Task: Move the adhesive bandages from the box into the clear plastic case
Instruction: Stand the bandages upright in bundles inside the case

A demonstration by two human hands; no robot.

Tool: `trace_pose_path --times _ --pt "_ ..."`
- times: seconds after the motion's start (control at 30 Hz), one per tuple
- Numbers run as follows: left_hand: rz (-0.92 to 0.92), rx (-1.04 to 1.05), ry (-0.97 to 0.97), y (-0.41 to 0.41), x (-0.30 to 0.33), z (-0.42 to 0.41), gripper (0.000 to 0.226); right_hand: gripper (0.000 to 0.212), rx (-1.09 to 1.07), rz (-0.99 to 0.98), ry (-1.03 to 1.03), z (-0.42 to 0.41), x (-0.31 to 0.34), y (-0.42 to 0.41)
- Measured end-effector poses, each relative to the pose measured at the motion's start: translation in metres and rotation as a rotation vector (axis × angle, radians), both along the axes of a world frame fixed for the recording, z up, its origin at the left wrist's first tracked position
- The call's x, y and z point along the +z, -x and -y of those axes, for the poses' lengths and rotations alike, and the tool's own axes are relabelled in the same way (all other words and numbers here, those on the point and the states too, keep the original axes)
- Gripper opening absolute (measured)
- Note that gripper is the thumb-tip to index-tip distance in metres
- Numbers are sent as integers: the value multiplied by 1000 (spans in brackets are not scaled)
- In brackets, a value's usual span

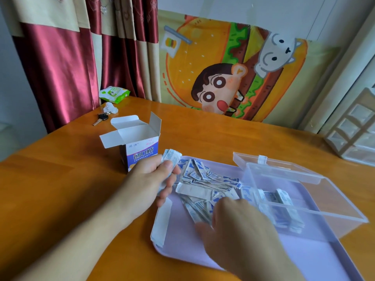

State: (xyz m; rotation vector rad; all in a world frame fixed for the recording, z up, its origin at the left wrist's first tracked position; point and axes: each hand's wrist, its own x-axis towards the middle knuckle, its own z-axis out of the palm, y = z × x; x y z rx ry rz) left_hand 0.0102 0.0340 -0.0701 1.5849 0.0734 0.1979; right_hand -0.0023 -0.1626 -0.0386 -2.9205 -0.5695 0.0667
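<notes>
Your left hand (pixel 154 177) sits at frame centre-left, forearm entering from the lower left, fingers curled and pinching a small stack (pixel 171 157) of bandages just in front of the box (pixel 138 147). Your right hand (pixel 241 230) enters from the bottom edge, palm down, fingers reaching into the near side of the loose pile (pixel 205 183); whether they are pinching anything cannot be told, because the hand is blurred and covers its own fingertips. The pile lies on the lilac tray (pixel 316 260), between the two hands. The box stands upright with its flaps open, at the tray's upper-left corner. The case (pixel 304 199) rests on the tray's right half, lid tipped back toward the upper frame, with bandages already stacked inside. One long strip (pixel 161 222) overhangs the tray's left rim. Bare tray floor is open at lower right, and bare table (pixel 50 189) lies left of your left forearm. A key (pixel 100 119) lies at upper left, well apart.
</notes>
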Motion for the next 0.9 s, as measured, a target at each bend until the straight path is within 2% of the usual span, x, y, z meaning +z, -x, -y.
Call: trace_pose_path --times 0.1,0.27,0.4,0.47,0.57,0.63,0.7,0.77,0.83,0.9 --pt "-3 -9 -2 -1 -1 0 30 51 -17 -82 78 -6 5 7" --pt "-13 -1 -26 -1 -2 -1 30 30 53 -31 117 -9 5 11" --pt "-23 15 -6 -1 -1 -1 30 32 51 6 109 -9 7 13" --pt "-38 41 45 -1 -1 -1 29 28 15 46 23 -7 7 10" --pt "-77 56 103 0 1 1 28 29 32 127 -263 -3 3 2" --pt "-103 5 137 1 0 3 30 30 79 254 -422 -4 -1 -3" --pt "-115 -140 185 5 0 9 42 28 108 387 -461 -10 -2 -5" --pt "-104 -260 189 8 1 21 47 21 167 410 -431 -19 -9 -4" --pt "-109 -202 185 9 4 30 33 21 240 349 -432 -24 -17 -5" --pt "-90 -152 177 7 3 29 27 19 298 309 -517 -22 -19 -9"
